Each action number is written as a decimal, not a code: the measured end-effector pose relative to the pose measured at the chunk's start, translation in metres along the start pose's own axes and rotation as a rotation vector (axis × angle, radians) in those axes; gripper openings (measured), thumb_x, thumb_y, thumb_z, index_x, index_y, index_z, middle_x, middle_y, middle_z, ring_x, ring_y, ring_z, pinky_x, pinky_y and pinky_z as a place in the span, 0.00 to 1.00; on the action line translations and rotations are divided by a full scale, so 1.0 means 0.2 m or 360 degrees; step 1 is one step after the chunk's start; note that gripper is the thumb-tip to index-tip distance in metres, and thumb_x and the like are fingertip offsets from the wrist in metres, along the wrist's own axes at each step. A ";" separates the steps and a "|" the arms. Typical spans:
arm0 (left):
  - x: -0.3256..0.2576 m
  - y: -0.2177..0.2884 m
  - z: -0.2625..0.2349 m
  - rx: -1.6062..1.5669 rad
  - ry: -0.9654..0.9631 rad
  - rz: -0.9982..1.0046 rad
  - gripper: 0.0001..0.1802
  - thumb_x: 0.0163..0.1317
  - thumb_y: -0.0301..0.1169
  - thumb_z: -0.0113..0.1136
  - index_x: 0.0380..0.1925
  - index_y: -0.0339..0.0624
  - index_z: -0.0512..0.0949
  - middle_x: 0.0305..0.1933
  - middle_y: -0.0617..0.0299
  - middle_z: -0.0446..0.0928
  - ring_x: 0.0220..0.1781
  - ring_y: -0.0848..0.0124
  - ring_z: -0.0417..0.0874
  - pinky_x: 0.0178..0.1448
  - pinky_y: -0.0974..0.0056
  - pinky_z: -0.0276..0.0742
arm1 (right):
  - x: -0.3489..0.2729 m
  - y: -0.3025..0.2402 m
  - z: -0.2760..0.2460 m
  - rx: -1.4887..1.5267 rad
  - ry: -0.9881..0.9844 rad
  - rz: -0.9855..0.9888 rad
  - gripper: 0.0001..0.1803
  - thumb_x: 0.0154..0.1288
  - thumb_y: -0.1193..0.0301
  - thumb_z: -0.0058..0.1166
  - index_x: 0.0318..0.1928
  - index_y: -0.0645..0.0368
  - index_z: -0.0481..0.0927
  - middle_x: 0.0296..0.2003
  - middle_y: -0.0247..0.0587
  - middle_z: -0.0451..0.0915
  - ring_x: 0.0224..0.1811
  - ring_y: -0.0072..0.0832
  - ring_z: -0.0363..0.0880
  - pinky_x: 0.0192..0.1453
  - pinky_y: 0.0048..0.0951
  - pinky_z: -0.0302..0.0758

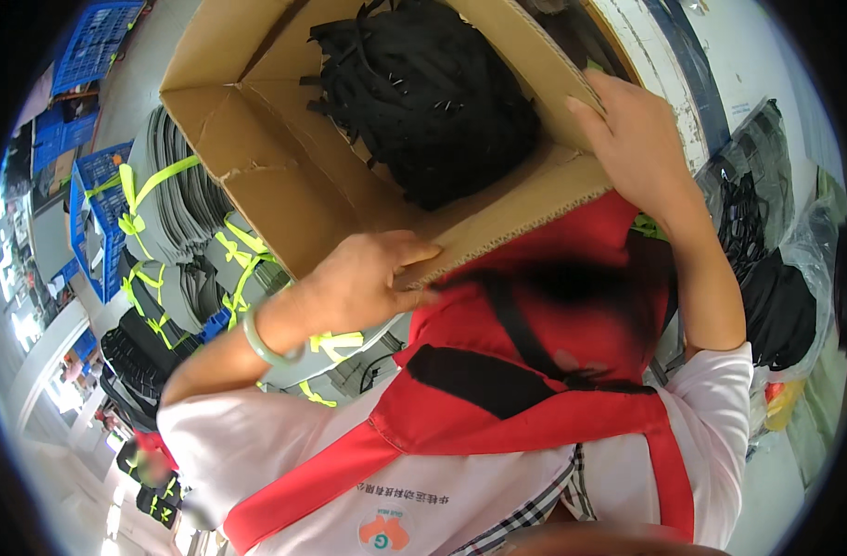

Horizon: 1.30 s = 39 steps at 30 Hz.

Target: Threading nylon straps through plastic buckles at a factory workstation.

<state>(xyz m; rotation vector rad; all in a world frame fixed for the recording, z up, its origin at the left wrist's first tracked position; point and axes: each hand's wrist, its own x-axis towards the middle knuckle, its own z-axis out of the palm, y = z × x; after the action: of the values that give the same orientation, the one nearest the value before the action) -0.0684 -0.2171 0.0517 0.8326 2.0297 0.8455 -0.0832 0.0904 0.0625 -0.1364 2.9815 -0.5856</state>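
the cardboard box (284, 176) sits high in the head view, tipped so its open top faces the camera, and its near edge rests against the red apron (534, 371) at the person's chest. inside lies one heap of black straps (423, 93), piled toward the far right corner and leaving the box's left part bare cardboard.

the left hand (363, 283) is curled over the near bottom edge of the box, fingers flat on the cardboard and the thumb tucked beneath, so it is closed on the rim. a pale green bangle (266, 341) rings that wrist. the right hand (632, 139) is spread wide over the right corner of the box, palm pressed to the outer wall and fingertips hooked over the top edge. it grips by pressure and is not closed into a fist.

as a judgement: the box is held only at two edges and leans on the chest, so if either grip slackens it could tip further and spill the straps. the left wall shows a torn, creased flap, and the cardboard may buckle there under the load.

counted: one box, one heap of straps, two hands, one bangle.

below and to the left stand several bundles of grey sheets tied with yellow-green ties (178, 218); i cannot count them exactly. two blue crates (94, 42) show at the upper left, and clear bags of black parts (776, 278) sit at the right.
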 end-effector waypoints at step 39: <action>1.02 -2.16 1.45 0.0998 0.0359 -0.0918 0.17 0.57 0.39 0.54 0.41 0.43 0.82 0.43 0.52 0.81 0.52 0.56 0.79 0.62 0.53 0.69 | -0.22 -0.18 -0.12 -0.0107 0.0133 -0.0030 0.09 0.63 0.70 0.54 0.33 0.61 0.71 0.27 0.46 0.75 0.30 0.48 0.76 0.31 0.43 0.72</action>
<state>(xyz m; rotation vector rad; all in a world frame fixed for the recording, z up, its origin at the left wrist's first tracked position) -0.0430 -0.2221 -0.5057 0.4183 2.5927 -0.0367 -0.0399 0.0702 0.1020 -0.1489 3.0856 -0.5050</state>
